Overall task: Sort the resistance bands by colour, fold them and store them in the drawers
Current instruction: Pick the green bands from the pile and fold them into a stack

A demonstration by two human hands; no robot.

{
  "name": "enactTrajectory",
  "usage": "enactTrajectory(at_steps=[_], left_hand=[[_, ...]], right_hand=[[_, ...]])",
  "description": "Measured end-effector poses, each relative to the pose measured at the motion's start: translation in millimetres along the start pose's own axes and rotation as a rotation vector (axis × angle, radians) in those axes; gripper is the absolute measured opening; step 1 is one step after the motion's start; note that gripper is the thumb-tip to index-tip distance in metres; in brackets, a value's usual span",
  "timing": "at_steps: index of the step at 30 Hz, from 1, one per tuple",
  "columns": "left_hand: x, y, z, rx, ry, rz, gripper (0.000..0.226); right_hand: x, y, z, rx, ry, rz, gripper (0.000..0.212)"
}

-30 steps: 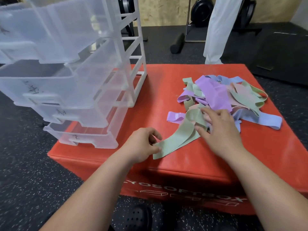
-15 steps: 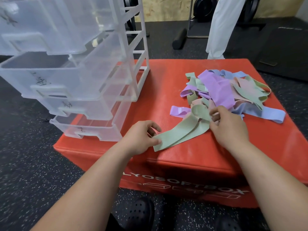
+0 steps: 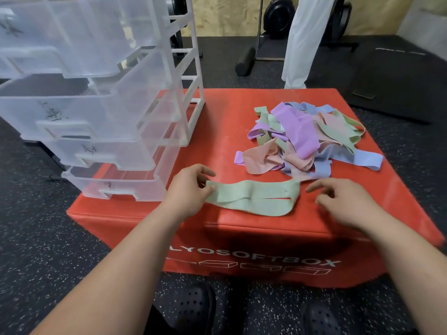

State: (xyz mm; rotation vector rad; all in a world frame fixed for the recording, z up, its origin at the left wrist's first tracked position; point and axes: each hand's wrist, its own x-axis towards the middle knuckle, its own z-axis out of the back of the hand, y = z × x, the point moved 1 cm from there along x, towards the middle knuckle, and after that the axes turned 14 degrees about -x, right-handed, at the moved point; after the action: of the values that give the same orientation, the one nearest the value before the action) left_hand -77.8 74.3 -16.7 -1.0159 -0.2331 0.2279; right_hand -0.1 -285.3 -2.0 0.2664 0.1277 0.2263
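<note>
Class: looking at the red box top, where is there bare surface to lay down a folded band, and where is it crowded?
Bare: the middle strip between the drawer unit and the band pile, and the right front corner of the red box. Crowded: the pile, and the front edge, where the green band lies between the left hand and right hand.

Green band [image 3: 251, 198]: woven stretch cloth, matt, fine-ribbed texture.
Band pile [image 3: 307, 139]: same soft cloth; purple, pink, blue, green; matt, creased & crumpled.
Red box [image 3: 244, 235]: vinyl-like cover w/ slight sheen, fine grain, white printed lettering on front.
Drawers [image 3: 96, 112]: translucent plastic, smooth, semi-gloss, frosted look; dark marker scribbles on fronts.
Drawer frame [image 3: 193, 76]: opaque white plastic, smooth.
Floor [image 3: 48, 250]: black rubber-like, matt, rough, white-speckled.
Back wall [image 3: 225, 15]: chipboard-type wood panel, rough, matt.
Shoes [image 3: 193, 308]: black, perforated, matt, foam/rubber-like.
</note>
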Motion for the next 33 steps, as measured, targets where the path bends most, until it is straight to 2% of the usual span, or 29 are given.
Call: enactTrajectory(at_steps=[2,5,8,11,14,18,22,24,28,33], left_hand=[[-3.9,0.1,-6.9,0.077,0.072,0.008,0.024],[-6.0,0.4,-10.3,0.132,0.087,0.018,0.025],[-4.6,2.9,-7.5,0.163,0.052,0.033,0.025],[-2.9,8.5,-5.3,0.198,0.047,0.069,0.028],[-1.8,13.4,-2.6,0.225,0.049,0.098,0.030],[0.3,17.7,-0.9,0.217,0.027,0.109,0.026],[2.0,17.9,-0.5,0.218,0.025,0.116,0.024],[1.9,17.5,-0.8,0.220,0.029,0.117,0.025],[1.3,17.8,-1.6,0.229,0.029,0.105,0.026],[-0.7,17.3,-1.7,0.243,0.039,0.089,0.027]], right_hand=[[-3.0,-5.7,-9.1,-0.068,0.039,-0.024,0.026],[-3.0,-2.7,-15.5,-0.048,-0.045,-0.012,0.014],[-4.0,13.5,-16.7,0.018,-0.089,-0.007,0.032],[-2.5,29.4,-18.3,0.060,-0.050,-0.007,0.052],[-2.4,40.5,-21.2,-0.003,-0.044,0.012,0.058],[-2.4,47.2,-24.8,-0.098,-0.099,0.066,0.046],[3.0,38.9,-21.2,-0.078,-0.108,0.028,0.021],[4.8,31.8,-18.5,-0.065,-0.093,0.023,0.033],[7.5,23.1,-19.8,-0.016,-0.055,0.133,0.057],[9.2,17.4,-21.8,-0.049,-0.061,0.157,0.053]])
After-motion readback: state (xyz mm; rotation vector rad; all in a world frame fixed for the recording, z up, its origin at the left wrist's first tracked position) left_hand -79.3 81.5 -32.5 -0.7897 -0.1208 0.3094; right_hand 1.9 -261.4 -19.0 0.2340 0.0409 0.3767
